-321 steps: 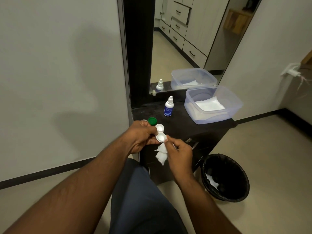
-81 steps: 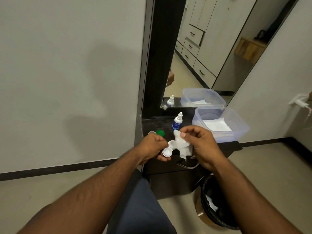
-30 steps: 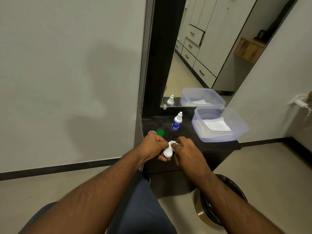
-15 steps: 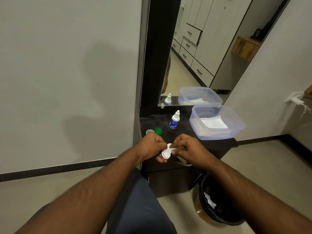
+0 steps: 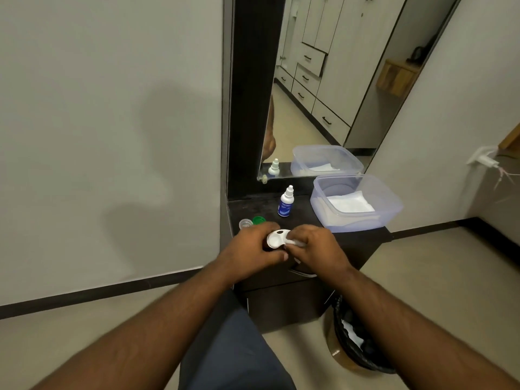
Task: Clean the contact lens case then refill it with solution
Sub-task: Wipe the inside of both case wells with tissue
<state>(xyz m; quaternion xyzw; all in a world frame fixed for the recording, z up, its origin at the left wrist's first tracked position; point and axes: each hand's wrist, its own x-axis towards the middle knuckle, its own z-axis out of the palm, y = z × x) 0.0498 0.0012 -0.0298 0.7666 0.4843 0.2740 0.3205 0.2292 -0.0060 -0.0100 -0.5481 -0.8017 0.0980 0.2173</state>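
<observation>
You are in the wiping step. Your left hand [image 5: 254,247] grips the lens case [image 5: 277,238], and your right hand [image 5: 315,246] pinches a tissue [image 5: 295,242] against it. Both caps [image 5: 253,221] lie beyond your fingers, off the case. The bottle [image 5: 285,205] stands further back, so I judge the refilling is not begun.

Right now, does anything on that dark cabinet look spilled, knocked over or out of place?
Nothing stands out. The blue-labelled white solution bottle stands upright, capped. The green round cap and clear round cap lie off the white contact lens case, as cleaning requires. No liquid shows on the dark cabinet top.
</observation>
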